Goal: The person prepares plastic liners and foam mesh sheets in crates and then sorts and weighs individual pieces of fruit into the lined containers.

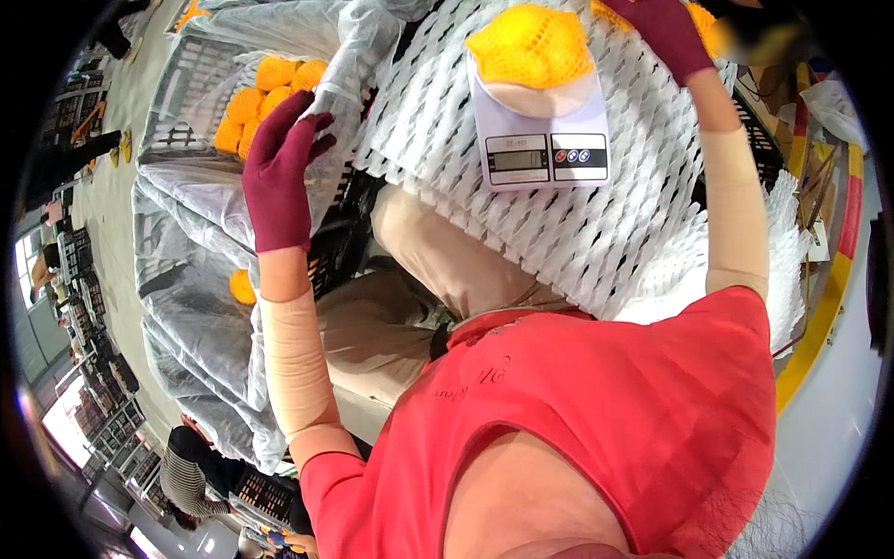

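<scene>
My left hand, in a maroon glove, hovers with fingers apart over a lined crate; nothing shows in its grasp. Close to its fingertips, several fruits in orange foam nets are grouped in that crate. A white digital kitchen scale rests before me on white foam mesh sheeting. On its pan lies a yellow-orange foam net, apparently around a fruit. My right hand, gloved alike, reaches past the scale at the top edge, beside orange netting. Its fingers are cut off, so its grip is hidden.
Translucent plastic sheeting lines the crates at left; one netted fruit lies in the nearer crate. A yellow-and-red edge curves along the right. Beyond the crates, a person in a striped top bends near another crate.
</scene>
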Demonstrator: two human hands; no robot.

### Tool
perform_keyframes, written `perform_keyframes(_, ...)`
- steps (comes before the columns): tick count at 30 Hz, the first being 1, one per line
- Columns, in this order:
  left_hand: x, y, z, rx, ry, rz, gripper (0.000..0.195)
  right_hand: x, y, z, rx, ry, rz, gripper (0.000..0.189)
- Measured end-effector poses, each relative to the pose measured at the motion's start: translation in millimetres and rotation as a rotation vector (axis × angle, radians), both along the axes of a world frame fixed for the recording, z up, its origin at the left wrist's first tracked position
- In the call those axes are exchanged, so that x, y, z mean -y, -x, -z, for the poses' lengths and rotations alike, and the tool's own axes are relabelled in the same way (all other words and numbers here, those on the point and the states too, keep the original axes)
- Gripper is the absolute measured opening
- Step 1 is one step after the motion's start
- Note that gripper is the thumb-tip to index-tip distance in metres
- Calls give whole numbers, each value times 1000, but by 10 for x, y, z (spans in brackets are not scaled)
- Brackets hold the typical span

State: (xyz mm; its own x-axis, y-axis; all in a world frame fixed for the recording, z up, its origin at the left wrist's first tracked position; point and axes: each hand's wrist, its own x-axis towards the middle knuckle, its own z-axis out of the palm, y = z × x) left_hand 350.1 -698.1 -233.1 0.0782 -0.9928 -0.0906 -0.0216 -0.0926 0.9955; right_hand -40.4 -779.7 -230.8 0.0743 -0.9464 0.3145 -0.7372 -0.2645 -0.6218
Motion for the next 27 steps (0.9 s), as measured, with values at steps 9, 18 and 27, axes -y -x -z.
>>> perform_keyframes(9,239,321,30,104,71,168,35,419,521,632,-412,-25,124,75)
perform_keyframes(18,779,1222,-104,564,330,504,63,459,223,439,-397,-107,200,78)
perform_keyframes(27,772,1841,-63,1148,494,748,62,636,213,567,-475,-107,215,51)
